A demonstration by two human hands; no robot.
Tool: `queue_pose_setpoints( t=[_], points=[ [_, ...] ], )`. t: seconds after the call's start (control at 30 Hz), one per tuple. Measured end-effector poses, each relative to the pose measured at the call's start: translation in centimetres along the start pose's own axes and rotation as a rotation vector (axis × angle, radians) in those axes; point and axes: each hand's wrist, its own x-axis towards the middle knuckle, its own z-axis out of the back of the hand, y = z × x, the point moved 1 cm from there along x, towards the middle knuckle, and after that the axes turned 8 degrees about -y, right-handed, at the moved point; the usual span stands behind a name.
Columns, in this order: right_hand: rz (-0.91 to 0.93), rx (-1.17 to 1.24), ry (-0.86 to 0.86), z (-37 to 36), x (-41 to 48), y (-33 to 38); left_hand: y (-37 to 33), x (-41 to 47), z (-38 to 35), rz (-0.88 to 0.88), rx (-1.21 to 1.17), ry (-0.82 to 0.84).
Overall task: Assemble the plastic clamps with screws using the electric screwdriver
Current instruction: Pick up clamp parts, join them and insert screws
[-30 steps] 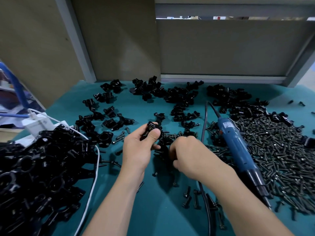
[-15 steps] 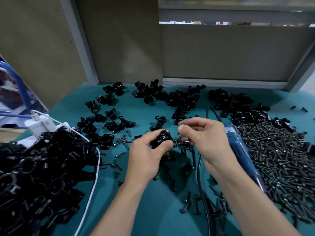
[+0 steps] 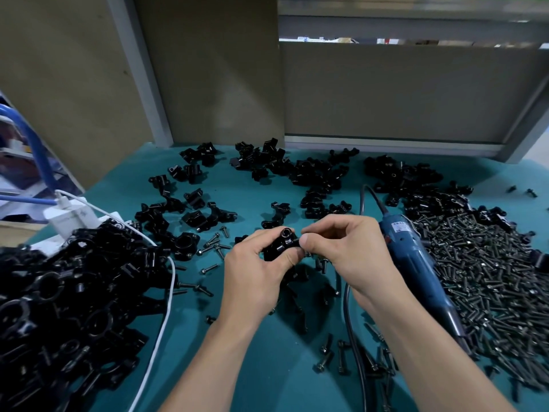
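- Gripping clamp [image 3: 280,245] in left hand [image 3: 252,278], over table [image 3: 267,376] centre.
- Pinching screw [image 3: 298,240] with right hand [image 3: 347,254] at clamp's right side.
- Could jam crooked, or drop among loose screws [image 3: 323,356], if tilted.
- Could snag cable [image 3: 346,307] grabbing electric screwdriver [image 3: 416,263], just right.

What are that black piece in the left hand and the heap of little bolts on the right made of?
The clamp looks like moulded black plastic: smooth, faintly glossy, rounded edges. The screws look like dark-finished metal, probably steel: they glint grey where light catches them.
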Motion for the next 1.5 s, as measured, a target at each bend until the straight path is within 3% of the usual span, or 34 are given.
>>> queue_pose_setpoints(
  t=[0.2,0.47,0.63,0.93,1.3,1.37,1.5],
  points=[
    [-0.024,0.021,0.059,-0.4,-0.2,-0.2,0.4,-0.1,0.0,0.001,0.0,0.015],
    [0.017,-0.059,0.003,0.0,0.2,-0.4,-0.1,-0.2,-0.2,-0.013,0.011,0.117],
    [0.017,-0.107,0.072,0.3,0.3,-0.4,0.3,0.0,-0.2,-0.002,-0.01,0.09],
    [-0.108,0.107,0.101,-0.1,0.0,-0.1,0.7,0.0,0.0,0.024,0.028,0.064],
    [-0.183,0.139,0.048,-0.5,-0.4,0.2,0.3,-0.1,0.2,-0.035,0.06,0.073],
    [-0.147,0.074,0.014,-0.8,-0.6,0.1,0.3,-0.1,0.2,-0.051,0.052,0.059],
    [0.092,-0.312,-0.057,-0.9,-0.8,0.5,0.2,-0.2,0.2,-0.022,0.026,0.063]
  ],
)
